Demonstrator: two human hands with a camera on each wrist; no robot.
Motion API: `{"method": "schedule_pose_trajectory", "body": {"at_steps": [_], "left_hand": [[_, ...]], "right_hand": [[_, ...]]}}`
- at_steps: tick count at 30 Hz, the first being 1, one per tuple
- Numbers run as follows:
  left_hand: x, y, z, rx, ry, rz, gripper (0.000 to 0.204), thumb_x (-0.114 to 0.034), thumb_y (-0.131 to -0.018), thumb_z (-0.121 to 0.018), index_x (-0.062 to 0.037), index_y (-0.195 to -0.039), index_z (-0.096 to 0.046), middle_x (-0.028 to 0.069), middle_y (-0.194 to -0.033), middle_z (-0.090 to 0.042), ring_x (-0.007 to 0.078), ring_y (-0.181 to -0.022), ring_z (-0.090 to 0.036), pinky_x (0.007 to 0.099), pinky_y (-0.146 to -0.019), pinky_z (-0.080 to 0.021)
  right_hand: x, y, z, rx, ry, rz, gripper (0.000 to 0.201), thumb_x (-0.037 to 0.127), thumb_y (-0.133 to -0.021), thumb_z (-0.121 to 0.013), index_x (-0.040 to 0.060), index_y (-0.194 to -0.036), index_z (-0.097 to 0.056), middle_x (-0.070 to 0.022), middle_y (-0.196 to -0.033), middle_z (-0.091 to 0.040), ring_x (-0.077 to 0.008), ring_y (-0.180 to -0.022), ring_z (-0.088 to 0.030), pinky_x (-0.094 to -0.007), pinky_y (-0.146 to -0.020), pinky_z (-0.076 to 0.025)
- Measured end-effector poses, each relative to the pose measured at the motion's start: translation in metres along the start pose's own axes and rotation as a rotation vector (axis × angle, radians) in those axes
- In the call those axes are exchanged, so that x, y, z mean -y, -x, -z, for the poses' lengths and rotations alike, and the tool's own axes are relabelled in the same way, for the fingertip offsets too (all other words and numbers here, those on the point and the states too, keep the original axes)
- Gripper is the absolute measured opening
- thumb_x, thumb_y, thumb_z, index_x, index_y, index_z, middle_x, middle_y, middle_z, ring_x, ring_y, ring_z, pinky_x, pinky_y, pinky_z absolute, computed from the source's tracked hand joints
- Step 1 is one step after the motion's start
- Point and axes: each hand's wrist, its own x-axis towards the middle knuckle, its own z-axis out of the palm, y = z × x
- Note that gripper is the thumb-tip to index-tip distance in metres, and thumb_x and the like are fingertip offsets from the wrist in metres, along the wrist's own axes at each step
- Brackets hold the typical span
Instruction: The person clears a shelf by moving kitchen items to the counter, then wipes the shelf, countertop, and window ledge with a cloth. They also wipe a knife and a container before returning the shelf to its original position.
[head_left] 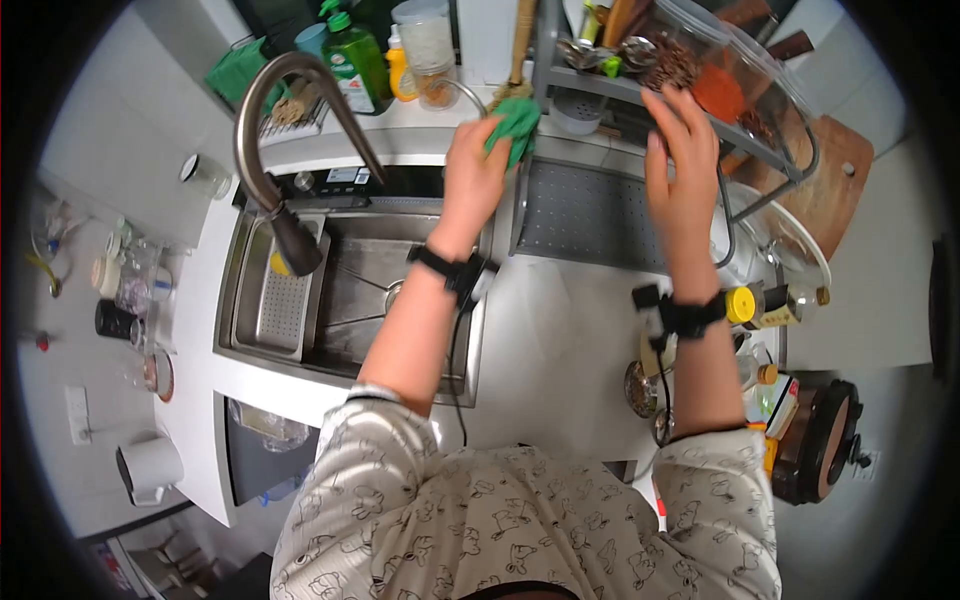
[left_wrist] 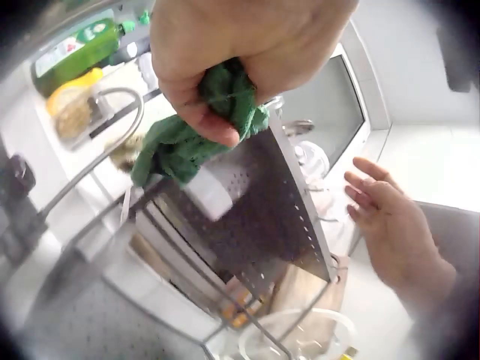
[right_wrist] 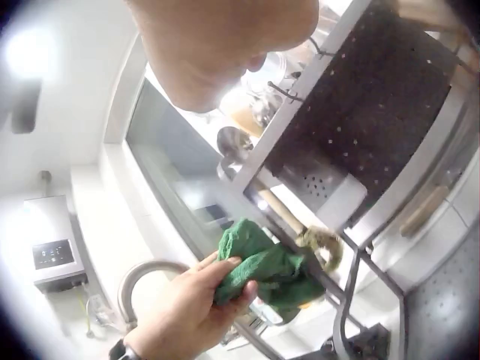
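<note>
My left hand grips a crumpled green cloth between thumb and fingers, behind the sink's right side. In the left wrist view the cloth hangs below the fingers, and in the right wrist view it overlaps the post of the grey dish rack. My right hand is raised beside the rack's upper shelf with its fingers extended, holding nothing. From the left wrist view, that right hand appears apart from the rack.
A steel sink with a gooseneck faucet is on the left. Behind it stand a green soap bottle and a jar. A perforated drain tray lies under the rack; a cutting board leans at right.
</note>
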Motion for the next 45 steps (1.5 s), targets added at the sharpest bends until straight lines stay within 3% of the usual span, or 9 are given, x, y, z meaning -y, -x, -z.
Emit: {"method": "schedule_pose_trajectory", "body": {"at_steps": [3,6,9,11,18,20,24,35,45], "left_hand": [[-0.009,0.061,-0.002,0.218,0.192,0.309,0.025,-0.012,-0.085,-0.052,-0.0001,-0.107,-0.054,0.0098,-0.092,-0.053,0.0184,-0.085,-0.055,0.0289,-0.072,-0.045],[-0.042,0.113,-0.024,0.486,0.357,0.554,0.035,-0.017,-0.09,-0.048,-0.0013,-0.12,-0.044,0.0074,-0.102,-0.055,0.0102,-0.094,-0.052,0.0264,-0.07,-0.047],[-0.04,0.127,-0.038,0.731,0.738,0.951,0.035,-0.019,-0.092,-0.046,-0.0073,-0.124,-0.042,0.005,-0.114,-0.053,0.0089,-0.1,-0.05,0.0242,-0.071,-0.047],[-0.031,0.109,-0.032,0.767,0.457,0.758,0.034,-0.018,-0.092,-0.046,-0.007,-0.124,-0.042,0.0059,-0.117,-0.051,0.0101,-0.101,-0.049,0.0246,-0.071,-0.048],[0.018,0.064,-0.057,0.109,-0.197,0.215,0.038,-0.019,-0.089,-0.052,-0.0001,-0.12,-0.041,0.0107,-0.109,-0.046,0.0188,-0.101,-0.048,0.0268,-0.08,-0.043],[0.058,0.066,-0.07,0.032,-0.22,0.16,0.039,-0.024,-0.091,-0.049,-0.0001,-0.121,-0.038,0.0085,-0.095,-0.047,0.0122,-0.07,-0.051,0.023,-0.058,-0.043],[0.043,0.051,-0.084,0.071,0.204,0.511,0.041,-0.027,-0.096,-0.038,-0.0014,-0.129,-0.038,-0.0027,-0.057,-0.041,0.0034,-0.045,-0.037,0.0181,-0.039,-0.029],[0.051,0.059,-0.087,0.026,0.242,0.534,0.041,-0.021,-0.096,-0.035,-0.0013,-0.132,-0.034,-0.0063,-0.058,-0.034,0.0015,-0.045,-0.031,0.0171,-0.039,-0.026],[0.059,0.06,-0.086,0.043,0.062,0.425,0.04,-0.021,-0.096,-0.034,-0.0009,-0.131,-0.037,-0.0064,-0.057,-0.034,0.002,-0.046,-0.032,0.0187,-0.041,-0.027]], "right_hand": [[0.019,0.077,0.005,0.178,-0.298,-0.241,0.037,0.01,-0.083,-0.054,0.0079,-0.12,-0.05,-0.0127,-0.117,-0.05,-0.0289,-0.112,-0.044,-0.0374,-0.096,-0.034],[0.05,0.166,-0.016,0.343,-1.007,-0.928,0.044,0.02,-0.086,-0.055,0.006,-0.127,-0.044,-0.0105,-0.117,-0.051,-0.0216,-0.111,-0.045,-0.032,-0.094,-0.036],[0.028,0.184,-0.007,0.358,-0.94,-1.189,0.044,0.022,-0.087,-0.053,0.0048,-0.127,-0.043,-0.0118,-0.12,-0.05,-0.0212,-0.111,-0.046,-0.0321,-0.094,-0.036],[-0.01,0.203,-0.01,0.366,-0.742,-1.429,0.046,0.022,-0.087,-0.054,0.0043,-0.128,-0.042,-0.0151,-0.123,-0.049,-0.0227,-0.112,-0.047,-0.0329,-0.094,-0.036],[-0.187,0.257,-0.076,0.291,0.285,-1.076,0.051,0.028,-0.088,-0.049,0.0011,-0.13,-0.036,-0.0264,-0.127,-0.038,-0.0389,-0.118,-0.037,-0.0416,-0.101,-0.028],[-0.208,0.276,-0.101,0.79,0.765,-0.665,0.047,0.025,-0.088,-0.048,0.0041,-0.129,-0.039,-0.0272,-0.128,-0.036,-0.0387,-0.118,-0.037,-0.0405,-0.102,-0.026],[-0.211,0.216,-0.12,0.659,0.573,-0.866,0.036,0.017,-0.082,-0.053,0.0038,-0.115,-0.054,-0.0226,-0.12,-0.046,-0.0362,-0.109,-0.043,-0.0413,-0.098,-0.031],[-0.069,0.174,-0.248,0.399,-0.342,-0.5,0.039,-0.008,-0.064,-0.051,0.0097,-0.097,-0.063,-0.009,-0.104,-0.057,-0.0311,-0.095,-0.049,-0.0362,-0.087,-0.041],[-0.04,0.196,-0.16,0.96,-0.569,-0.547,0.011,0.008,-0.069,-0.054,0.0139,-0.073,-0.062,0.0016,-0.093,-0.06,-0.023,-0.098,-0.05,-0.0343,-0.085,-0.044]]}}
